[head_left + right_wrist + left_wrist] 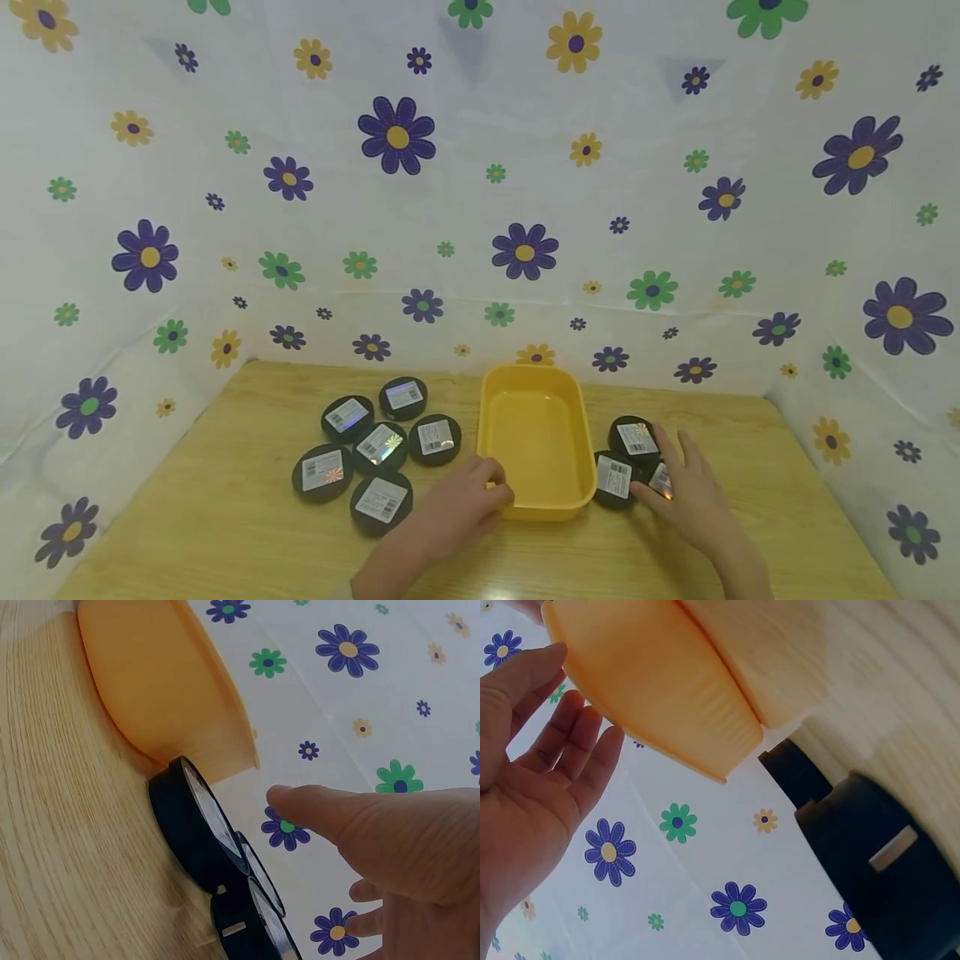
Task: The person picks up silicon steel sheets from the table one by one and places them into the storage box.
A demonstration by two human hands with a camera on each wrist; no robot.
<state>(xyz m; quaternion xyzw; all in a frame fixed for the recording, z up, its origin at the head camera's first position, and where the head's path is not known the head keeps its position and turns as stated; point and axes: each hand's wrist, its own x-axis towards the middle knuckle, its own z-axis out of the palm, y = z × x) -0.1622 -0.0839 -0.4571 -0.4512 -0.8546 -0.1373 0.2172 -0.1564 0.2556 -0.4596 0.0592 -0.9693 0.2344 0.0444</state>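
A yellow plastic tub (534, 442) stands on the table, nothing visible inside. My left hand (468, 504) is at its front left corner, fingers bent over the rim. In the left wrist view, the left thumb and fingertips meet the edge of the tub (652, 682). To the right of the tub, three black round containers with white barcode labels sit close together: a back one (634, 437), a front one (615, 479) and one (662, 481) partly hidden by fingers. Over them my right hand (693, 500) spreads its fingers. In the right wrist view its thumb (315, 810) is apart from the containers (191, 825).
Left of the tub lie several more black round containers (380, 447), labels up, loosely grouped; one (382, 502) is beside my left forearm. The wooden table (247, 467) is bounded at the back and sides by a white flower-patterned cloth (465, 217).
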